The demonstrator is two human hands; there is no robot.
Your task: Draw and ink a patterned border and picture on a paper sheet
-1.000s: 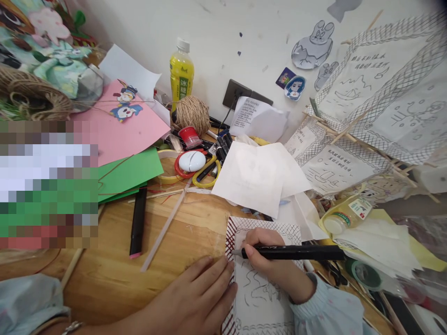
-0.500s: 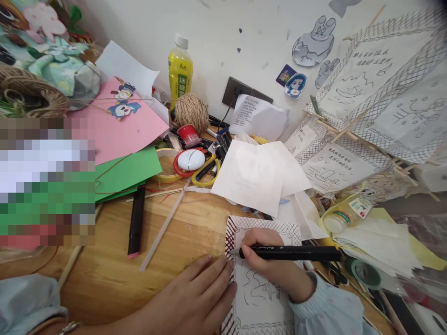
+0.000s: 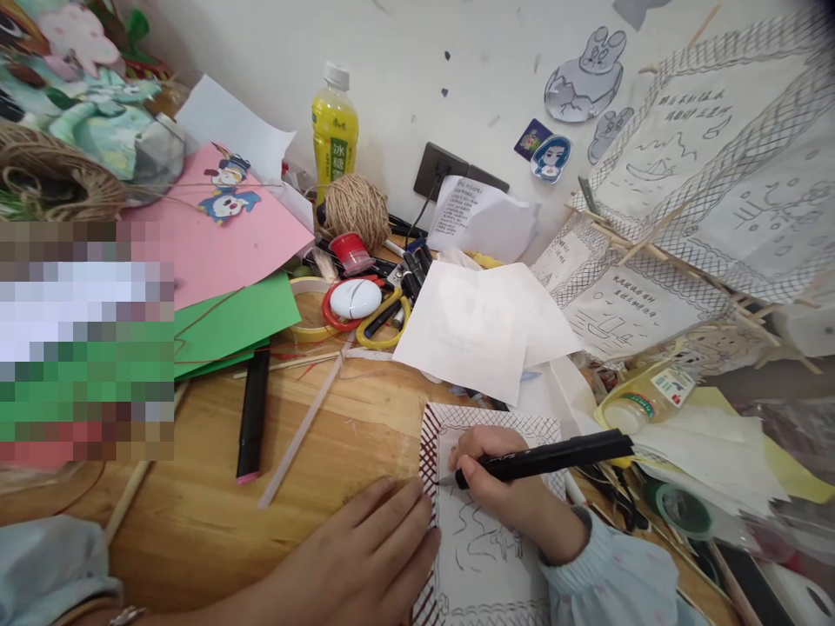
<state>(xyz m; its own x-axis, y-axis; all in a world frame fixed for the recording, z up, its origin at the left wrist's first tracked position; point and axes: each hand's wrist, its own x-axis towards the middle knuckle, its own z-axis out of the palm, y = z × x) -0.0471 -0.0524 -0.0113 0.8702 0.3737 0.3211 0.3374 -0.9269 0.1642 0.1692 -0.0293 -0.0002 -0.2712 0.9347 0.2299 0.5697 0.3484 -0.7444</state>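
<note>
My right hand (image 3: 502, 491) is closed around a black marker (image 3: 554, 455), whose tip touches the left border of a small drawing sheet (image 3: 486, 543) with a dark red hatched frame. My left hand (image 3: 365, 556) lies flat with fingers stretched out, pressing on the wooden desk (image 3: 215, 522) and the sheet's left edge. The marker's back end points right and slightly up.
Another black marker with a pink end (image 3: 251, 416) lies left of a thin stick (image 3: 303, 426). Behind are white paper sheets (image 3: 483, 326), scissors (image 3: 365, 304), a twine ball (image 3: 356, 209), a yellow bottle (image 3: 334, 135), pink and green card (image 3: 228, 287), and a paper-and-stick lantern (image 3: 704, 200) on the right.
The marker's back end has tilted upward while its tip stays on the left border. My left hand has hardly moved.
</note>
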